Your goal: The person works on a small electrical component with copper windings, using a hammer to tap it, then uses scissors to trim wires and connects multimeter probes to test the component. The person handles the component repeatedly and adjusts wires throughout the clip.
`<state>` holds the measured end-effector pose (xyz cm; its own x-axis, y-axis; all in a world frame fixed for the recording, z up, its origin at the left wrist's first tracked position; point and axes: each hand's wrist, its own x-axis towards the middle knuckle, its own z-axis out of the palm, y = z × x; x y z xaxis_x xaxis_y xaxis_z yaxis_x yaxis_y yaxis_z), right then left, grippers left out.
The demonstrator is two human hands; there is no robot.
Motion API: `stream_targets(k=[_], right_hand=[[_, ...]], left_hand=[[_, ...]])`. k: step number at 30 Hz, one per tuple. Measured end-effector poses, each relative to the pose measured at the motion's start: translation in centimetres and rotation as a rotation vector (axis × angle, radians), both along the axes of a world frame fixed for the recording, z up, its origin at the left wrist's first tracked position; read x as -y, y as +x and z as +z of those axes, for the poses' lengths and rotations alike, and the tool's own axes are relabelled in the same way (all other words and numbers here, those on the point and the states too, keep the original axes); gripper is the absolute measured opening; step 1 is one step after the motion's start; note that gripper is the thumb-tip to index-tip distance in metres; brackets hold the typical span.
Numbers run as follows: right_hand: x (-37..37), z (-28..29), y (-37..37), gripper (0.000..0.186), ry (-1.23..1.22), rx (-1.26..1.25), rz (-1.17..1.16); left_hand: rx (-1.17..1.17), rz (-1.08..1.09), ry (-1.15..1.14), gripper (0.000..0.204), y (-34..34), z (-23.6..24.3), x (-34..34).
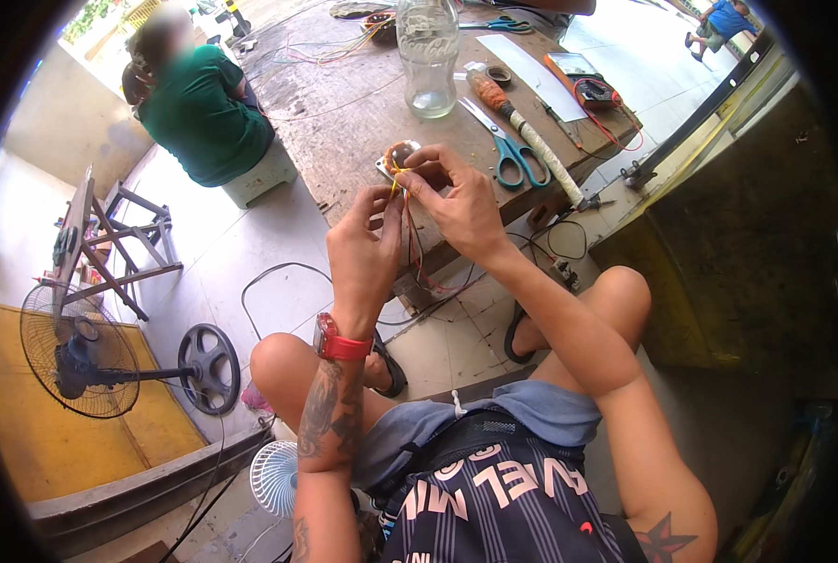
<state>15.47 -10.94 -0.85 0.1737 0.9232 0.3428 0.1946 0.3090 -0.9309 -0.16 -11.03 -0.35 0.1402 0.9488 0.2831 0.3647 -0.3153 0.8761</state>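
Observation:
At the near edge of the wooden table, a small motor winding (pixel 399 151) with copper-coloured coils and a pale metal edge lies beyond my fingertips. A thin yellow wire (pixel 396 180) rises from it. My left hand (pixel 368 231), below a red wristwatch (pixel 340 340), pinches this wire from the left. From the right, my right hand (pixel 457 201) has thumb and forefinger closed on the yellow wire close to the winding. Reddish and dark wires (pixel 413 235) hang down past the table edge between my hands. The exact grip of the fingertips is partly hidden.
Right of my hands lie blue-handled scissors (pixel 520 164), a long orange-and-white wrapped tool (pixel 532 139) and an orange multimeter (pixel 580 79). A glass bottle (pixel 429 66) stands behind. A person in green (pixel 197 113) sits left; a black fan (pixel 81 361) is on the floor.

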Motion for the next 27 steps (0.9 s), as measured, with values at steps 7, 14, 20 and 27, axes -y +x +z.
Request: stream_targets(k=[7, 14, 20, 27], right_hand=[[-0.3, 0.0, 0.7, 0.018, 0.292, 0.491, 0.057], [-1.3, -0.7, 0.2, 0.023, 0.152, 0.551, -0.011], [-1.7, -0.5, 1.0, 0.025, 0.022, 0.355, 0.072], [-1.6, 0.3, 1.7, 0.023, -0.156, 0.099, 0.278]], left_hand=[[-0.248, -0.038, 0.397, 0.018, -1.8, 0.2, -1.2], [-0.104, 0.029, 0.264, 0.018, -0.8, -0.8, -2.7], [-0.169, -0.044, 0.418, 0.021, -0.5, -1.4, -2.4], [-0.313, 0.026, 0.44, 0.016, 0.0, -1.0, -2.0]])
